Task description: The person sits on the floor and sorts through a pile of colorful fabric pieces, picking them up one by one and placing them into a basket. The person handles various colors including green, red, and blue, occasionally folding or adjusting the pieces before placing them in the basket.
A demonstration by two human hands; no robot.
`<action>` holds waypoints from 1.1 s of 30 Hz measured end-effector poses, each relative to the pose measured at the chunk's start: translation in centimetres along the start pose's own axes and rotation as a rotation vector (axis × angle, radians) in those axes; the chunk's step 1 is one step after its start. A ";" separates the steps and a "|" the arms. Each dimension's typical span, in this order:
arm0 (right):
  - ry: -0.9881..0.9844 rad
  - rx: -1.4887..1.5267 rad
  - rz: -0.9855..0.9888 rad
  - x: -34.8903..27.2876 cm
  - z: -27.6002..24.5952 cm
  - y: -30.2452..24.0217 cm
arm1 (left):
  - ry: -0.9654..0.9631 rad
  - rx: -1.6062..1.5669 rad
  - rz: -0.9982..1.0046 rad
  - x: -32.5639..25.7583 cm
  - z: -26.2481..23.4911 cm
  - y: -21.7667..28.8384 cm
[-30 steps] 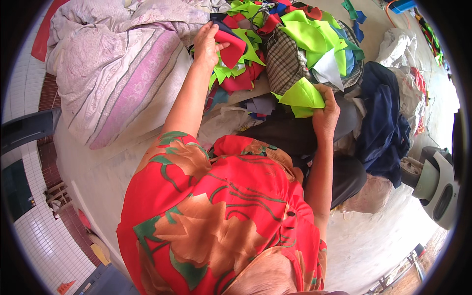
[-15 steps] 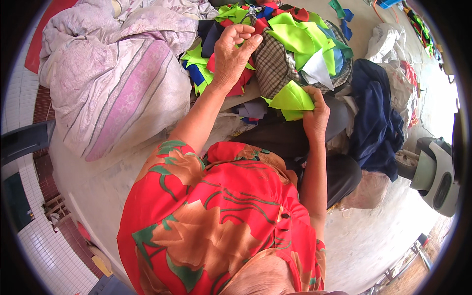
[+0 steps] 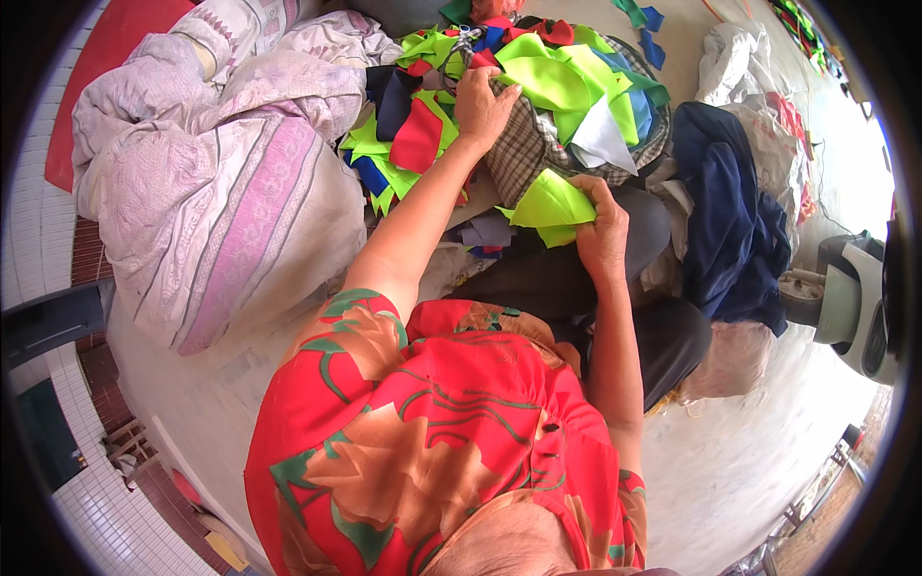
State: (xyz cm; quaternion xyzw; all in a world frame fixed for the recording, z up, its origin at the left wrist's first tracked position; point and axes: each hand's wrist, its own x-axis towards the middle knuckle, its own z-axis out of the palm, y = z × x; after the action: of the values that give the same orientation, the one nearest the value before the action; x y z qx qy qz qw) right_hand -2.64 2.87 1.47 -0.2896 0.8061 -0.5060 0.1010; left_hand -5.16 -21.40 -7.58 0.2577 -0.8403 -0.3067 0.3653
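Note:
My right hand (image 3: 603, 235) pinches a lime-green fabric piece (image 3: 552, 204) at its right edge, above my dark trouser leg. The piece looks folded or layered, with its pointed corners toward the left. Farther up, my left hand (image 3: 483, 108) is at the near left side of a heap of cut fabric scraps (image 3: 538, 67) on a checked cloth (image 3: 516, 139). Its thumb and fingers are apart, close to the lime-green scraps, and nothing shows between them. A white scrap (image 3: 603, 136) lies on the heap's near right side.
A large pale bundle with a purple stripe (image 3: 245, 230) stands to the left. More lime, red and blue scraps (image 3: 403, 144) lie beside the heap. Dark blue cloth (image 3: 725, 211) and white plastic sacks (image 3: 735, 62) are on the right, near a grey-and-white machine (image 3: 855, 298).
My left hand has moved right a little and down toward the heap, its fingers less raised. My right hand still holds the lime-green piece. The whole view has shifted slightly.

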 end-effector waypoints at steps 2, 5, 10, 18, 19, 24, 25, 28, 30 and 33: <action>0.008 0.005 0.000 0.0 -0.1 0.0 | -0.017 0.081 -0.020 1.4 1.8 -1.2; 0.010 0.024 -0.013 -0.2 -0.1 0.2 | -0.129 0.210 -0.083 2.4 3.5 -2.4; -0.002 0.037 -0.018 0.0 -0.3 -0.1 | -0.198 0.228 -0.097 2.8 4.3 -2.9; 0.063 0.154 0.056 0.1 -0.5 0.1 | -0.044 -0.197 0.021 3.6 0.4 3.1; 0.076 0.170 0.039 0.2 -0.5 0.3 | -0.106 -0.310 0.000 3.6 -1.0 4.7; 0.061 0.238 0.072 0.1 -0.4 0.2 | -0.352 -1.052 -0.148 2.2 -3.8 8.1; 0.064 0.251 0.073 0.2 -0.4 0.3 | -0.433 -1.153 -0.185 1.9 -4.7 8.8; 0.079 0.265 0.068 0.2 -0.3 0.5 | -0.544 -1.250 -0.304 0.5 -6.3 9.8; 0.099 0.236 0.051 0.3 -0.3 0.4 | -0.545 -1.179 -0.246 -0.5 -6.5 9.8; 0.119 0.316 0.097 0.3 0.1 0.9 | -0.595 -1.019 -0.132 -1.5 -6.9 10.0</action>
State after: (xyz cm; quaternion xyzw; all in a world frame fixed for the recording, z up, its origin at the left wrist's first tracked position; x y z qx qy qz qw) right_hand -3.22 2.94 0.67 -0.2002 0.7341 -0.6373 0.1216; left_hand -0.99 -15.86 2.55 0.0044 -0.6357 -0.7525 0.1721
